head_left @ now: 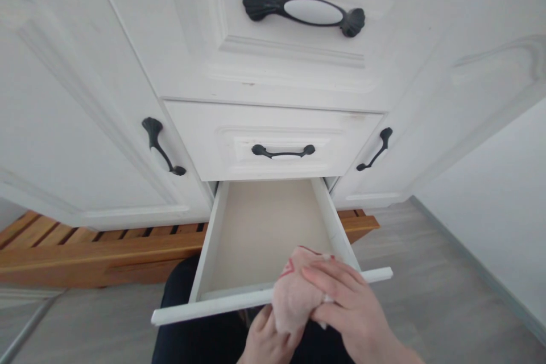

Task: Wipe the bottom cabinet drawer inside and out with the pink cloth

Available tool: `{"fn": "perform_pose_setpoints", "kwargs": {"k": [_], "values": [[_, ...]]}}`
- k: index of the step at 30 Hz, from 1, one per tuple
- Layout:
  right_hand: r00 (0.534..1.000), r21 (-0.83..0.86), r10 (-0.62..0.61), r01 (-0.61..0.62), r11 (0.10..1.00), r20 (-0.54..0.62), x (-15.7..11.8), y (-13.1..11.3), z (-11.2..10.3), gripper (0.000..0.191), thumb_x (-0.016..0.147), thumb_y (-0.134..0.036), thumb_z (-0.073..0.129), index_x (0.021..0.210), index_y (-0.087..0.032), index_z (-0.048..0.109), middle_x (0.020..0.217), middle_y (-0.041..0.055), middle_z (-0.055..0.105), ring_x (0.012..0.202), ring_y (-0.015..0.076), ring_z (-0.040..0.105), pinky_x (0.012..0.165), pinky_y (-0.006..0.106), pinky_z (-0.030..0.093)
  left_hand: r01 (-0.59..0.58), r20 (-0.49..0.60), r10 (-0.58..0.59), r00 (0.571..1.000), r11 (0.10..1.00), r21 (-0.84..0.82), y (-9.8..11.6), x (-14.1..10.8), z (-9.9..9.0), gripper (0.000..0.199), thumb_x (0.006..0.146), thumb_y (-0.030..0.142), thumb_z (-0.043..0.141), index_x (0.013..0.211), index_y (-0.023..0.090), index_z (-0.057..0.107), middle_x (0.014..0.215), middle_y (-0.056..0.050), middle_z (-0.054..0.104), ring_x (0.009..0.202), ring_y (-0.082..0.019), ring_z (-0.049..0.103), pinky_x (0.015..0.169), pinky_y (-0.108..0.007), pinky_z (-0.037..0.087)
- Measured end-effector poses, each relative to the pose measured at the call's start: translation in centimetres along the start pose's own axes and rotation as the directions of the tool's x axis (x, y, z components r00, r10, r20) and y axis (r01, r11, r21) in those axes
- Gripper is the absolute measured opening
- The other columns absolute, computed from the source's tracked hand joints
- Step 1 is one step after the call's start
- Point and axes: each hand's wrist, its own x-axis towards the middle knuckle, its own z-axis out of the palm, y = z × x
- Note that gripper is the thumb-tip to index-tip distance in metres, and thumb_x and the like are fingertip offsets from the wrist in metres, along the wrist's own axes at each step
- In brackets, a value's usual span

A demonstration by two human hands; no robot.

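A pink cloth with red markings lies bunched over the front edge of the pulled-out bottom drawer. My right hand is closed on the cloth from the right, fingers bent over its top near the drawer's front right corner. Below the front edge, my left hand grips the cloth's lower left side, its fingertips partly hidden by the fabric. The drawer's pale bottom shows between its white side walls.
Above stand two closed white drawers with dark handles. Cabinet doors with a left handle and a right handle flank them. A slatted wooden platform runs beneath the cabinet. My dark-clothed legs are under the drawer.
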Motion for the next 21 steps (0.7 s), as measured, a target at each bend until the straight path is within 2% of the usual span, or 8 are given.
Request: {"fn": "perform_pose_setpoints", "kwargs": {"k": [2, 4, 7, 10, 14, 16, 18, 21], "values": [[0.993, -0.048, 0.076, -0.080, 0.996, -0.088, -3.5, 2.3, -1.1, 0.021, 0.093, -0.031, 0.062, 0.107, -0.040, 0.075, 0.129, -0.0052, 0.070, 0.119, 0.0179, 0.063, 0.104, 0.035, 0.050, -0.014, -0.176, 0.021, 0.984, 0.999, 0.040, -0.3, 0.8, -0.7, 0.030, 0.097, 0.025, 0.048, 0.113, 0.032, 0.072, 0.104, 0.006, 0.075, 0.100, -0.015, 0.062, 0.088, -0.033, 0.047], [0.936, 0.014, 0.285, -0.288, 0.957, -0.209, -7.1, 4.4, -2.1, 0.028, 0.092, -0.031, 0.061, 0.117, -0.036, 0.072, 0.129, 0.0003, 0.070, 0.114, 0.0213, 0.066, 0.095, 0.036, 0.055, 0.005, -0.256, 0.012, 0.967, 0.998, 0.065, -0.3, 2.1, -1.4, 0.030, 0.099, 0.023, 0.046, 0.114, 0.024, 0.072, 0.108, 0.006, 0.075, 0.103, -0.014, 0.059, 0.092, -0.032, 0.044], [0.789, 0.099, 0.523, -0.521, 0.848, -0.322, -12.0, 6.5, -3.4, 0.027, 0.091, -0.031, 0.055, 0.107, -0.027, 0.076, 0.130, 0.0076, 0.067, 0.113, 0.0278, 0.066, 0.089, 0.041, 0.056, 0.030, -0.223, -0.017, 0.975, 0.998, 0.052, -0.8, 3.9, -2.1, 0.029, 0.100, 0.024, 0.046, 0.116, 0.022, 0.071, 0.108, 0.005, 0.075, 0.103, -0.015, 0.057, 0.094, -0.033, 0.041], [0.702, 0.003, 0.609, -0.655, 0.756, -0.370, -14.5, 7.0, -4.3, 0.030, 0.091, -0.032, 0.049, 0.093, -0.025, 0.078, 0.128, 0.0076, 0.065, 0.115, 0.0306, 0.063, 0.098, 0.046, 0.048, 0.025, -0.171, -0.017, 0.985, 0.999, 0.044, -2.0, 5.2, -2.0, 0.036, 0.103, 0.022, 0.036, 0.119, 0.019, 0.068, 0.107, 0.002, 0.075, 0.103, -0.017, 0.057, 0.097, -0.036, 0.040], [0.488, 0.079, 0.720, -0.799, 0.596, -0.492, -12.2, 6.0, -3.6, 0.035, 0.093, -0.037, 0.044, 0.105, -0.024, 0.074, 0.124, 0.0093, 0.061, 0.115, 0.0310, 0.059, 0.099, 0.046, 0.043, 0.024, -0.116, -0.019, 0.993, 0.999, 0.048, -4.4, 7.3, -0.8, 0.038, 0.104, 0.023, 0.034, 0.125, 0.017, 0.064, 0.110, 0.000, 0.073, 0.102, -0.018, 0.058, 0.097, -0.036, 0.038], [0.424, 0.136, 0.729, -0.810, 0.571, -0.537, -9.2, 5.7, -1.9, 0.036, 0.093, -0.038, 0.046, 0.116, -0.022, 0.070, 0.122, 0.0112, 0.059, 0.113, 0.0312, 0.057, 0.098, 0.047, 0.042, 0.041, -0.083, -0.035, 0.996, 0.997, 0.068, -5.8, 8.7, -0.2, 0.035, 0.102, 0.025, 0.039, 0.128, 0.017, 0.062, 0.114, -0.001, 0.072, 0.105, -0.019, 0.057, 0.098, -0.036, 0.038], [0.416, 0.225, 0.737, -0.769, 0.598, -0.533, -6.0, 5.6, 0.4, 0.042, 0.093, -0.040, 0.049, 0.127, -0.020, 0.063, 0.122, 0.0128, 0.058, 0.113, 0.0317, 0.055, 0.097, 0.049, 0.042, 0.039, -0.041, -0.035, 0.999, 0.995, 0.091, -7.1, 10.2, 0.0, 0.035, 0.100, 0.024, 0.044, 0.130, 0.017, 0.060, 0.118, -0.001, 0.071, 0.108, -0.019, 0.056, 0.101, -0.036, 0.036], [0.447, 0.409, 0.765, -0.658, 0.632, -0.464, -2.3, 5.9, 4.1, 0.041, 0.095, -0.041, 0.049, 0.129, -0.020, 0.057, 0.122, 0.0128, 0.059, 0.109, 0.0297, 0.056, 0.095, 0.049, 0.043, 0.090, -0.025, -0.089, 0.996, 0.992, 0.090, -8.3, 11.6, -0.2, 0.037, 0.097, 0.023, 0.047, 0.132, 0.020, 0.059, 0.122, 0.000, 0.068, 0.112, -0.018, 0.055, 0.106, -0.035, 0.033]]}}
